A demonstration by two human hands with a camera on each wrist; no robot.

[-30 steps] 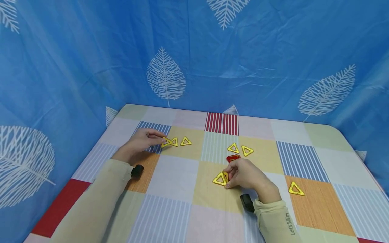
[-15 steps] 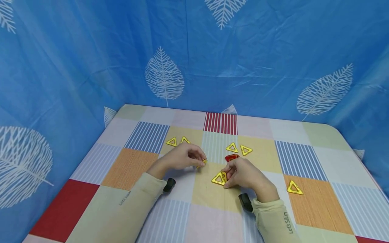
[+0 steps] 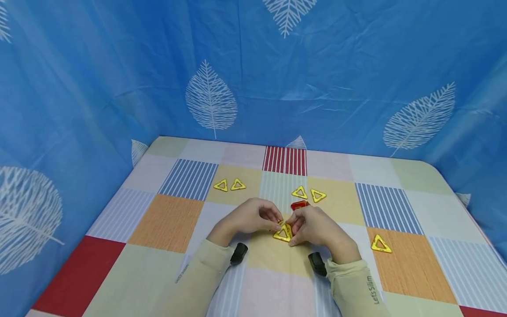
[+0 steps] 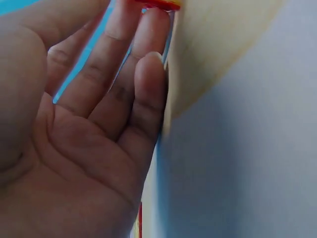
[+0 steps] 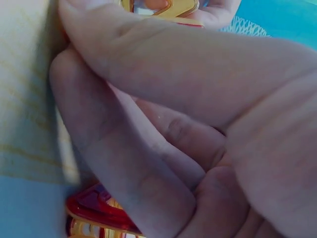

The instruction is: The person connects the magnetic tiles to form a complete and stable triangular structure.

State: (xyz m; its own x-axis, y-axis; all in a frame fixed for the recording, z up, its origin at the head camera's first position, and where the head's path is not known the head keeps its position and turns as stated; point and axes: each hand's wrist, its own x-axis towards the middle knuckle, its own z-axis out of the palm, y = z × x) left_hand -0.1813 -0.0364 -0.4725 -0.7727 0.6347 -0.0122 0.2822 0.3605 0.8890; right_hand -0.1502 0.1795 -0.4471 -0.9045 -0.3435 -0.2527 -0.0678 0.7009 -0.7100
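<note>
In the head view both hands meet at the middle of the table around yellow triangular magnetic tiles (image 3: 282, 234). My right hand (image 3: 317, 225) pinches an upright one from the right side, thumb low near the cloth. From the left, my left hand (image 3: 250, 216) holds another yellow triangular tile between thumb and fingers, right at the group; the fingers mostly hide it. The right wrist view shows a yellow tile (image 5: 179, 9) beyond the thumb. A red tile piece (image 3: 299, 205) lies just behind the right hand, and shows red and yellow layers (image 5: 99, 210) below the fingers.
Two yellow triangles (image 3: 238, 184) lie back left and two more (image 3: 318, 196) behind the red piece. A single yellow triangle (image 3: 381, 244) lies to the right on an orange patch. A patchwork cloth (image 3: 158, 268) covers the table, with a blue leaf-print curtain (image 3: 340, 79) behind.
My left hand has picked up a yellow triangular magnetic tile from the back left and brought it right and nearer, up to the tiles at my right hand. The right hand has stayed in place.
</note>
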